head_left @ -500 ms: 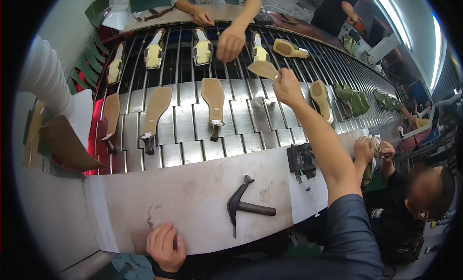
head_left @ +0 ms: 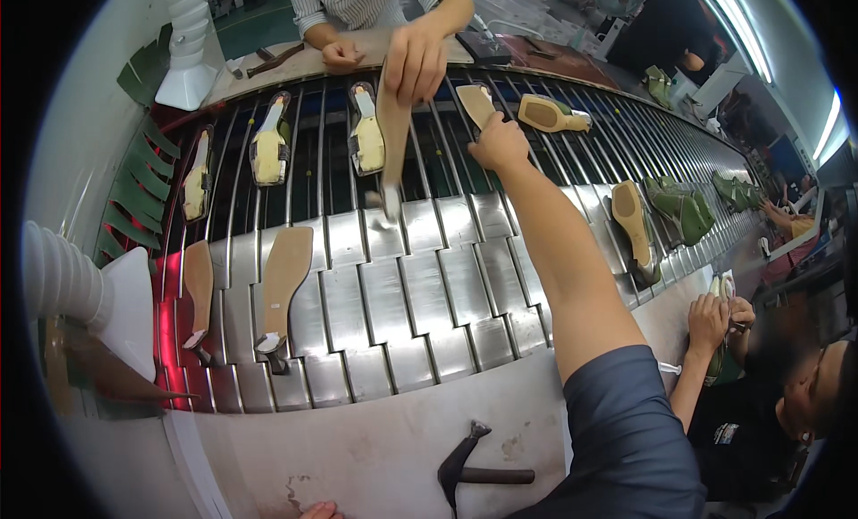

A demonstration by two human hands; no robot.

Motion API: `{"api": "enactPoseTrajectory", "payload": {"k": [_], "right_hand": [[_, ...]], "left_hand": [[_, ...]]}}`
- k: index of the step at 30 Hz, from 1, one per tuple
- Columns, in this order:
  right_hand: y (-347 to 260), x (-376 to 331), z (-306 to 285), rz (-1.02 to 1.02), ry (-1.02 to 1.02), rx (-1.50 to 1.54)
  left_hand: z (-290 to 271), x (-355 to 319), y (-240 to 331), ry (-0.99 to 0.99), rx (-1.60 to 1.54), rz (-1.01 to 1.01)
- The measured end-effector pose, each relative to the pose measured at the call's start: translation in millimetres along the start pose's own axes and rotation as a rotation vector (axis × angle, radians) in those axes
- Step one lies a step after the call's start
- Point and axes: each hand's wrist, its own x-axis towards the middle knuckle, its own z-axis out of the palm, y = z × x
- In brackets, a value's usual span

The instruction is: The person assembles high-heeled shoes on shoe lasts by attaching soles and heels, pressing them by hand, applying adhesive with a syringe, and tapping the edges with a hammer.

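My right hand (head_left: 500, 146) reaches far over the conveyor, closed on the heel end of a tan shoe sole (head_left: 475, 104). That sole lies over an upturned shoe in the far row, mostly hiding it. Only fingertips of my left hand (head_left: 323, 511) show at the lower edge, apparently resting on the bench; they look loose, with nothing in them. Beyond the belt, a co-worker's hand (head_left: 415, 65) lifts another heeled sole (head_left: 393, 130), its heel blurred. On the near slats lie two heeled soles, one brown (head_left: 197, 291) and one tan (head_left: 288, 278).
A hammer (head_left: 466, 470) lies on the pale bench (head_left: 375, 430). Upturned shoes with cream bottoms (head_left: 270, 148) sit along the far bars. Green shoes (head_left: 681, 213) stand farther right. White duct hoods (head_left: 125, 309) are at left. Another person (head_left: 751, 403) works close on my right.
My right hand has brought the sole farther out, onto the far-row shoe. The co-worker has picked up the third near sole. The view has tilted up, leaving my left hand mostly out of frame.
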Motion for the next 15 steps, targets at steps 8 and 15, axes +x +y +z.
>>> {"api": "enactPoseTrajectory", "payload": {"k": [8, 15], "right_hand": [[17, -71, -83, 0.069, -0.108, 0.128], [-13, -243, -178, -0.03, -0.307, 0.926]], "left_hand": [[-3, -16, -13, 0.039, -0.016, 0.065], [-11, -8, -11, 0.044, -0.098, -0.018]]}}
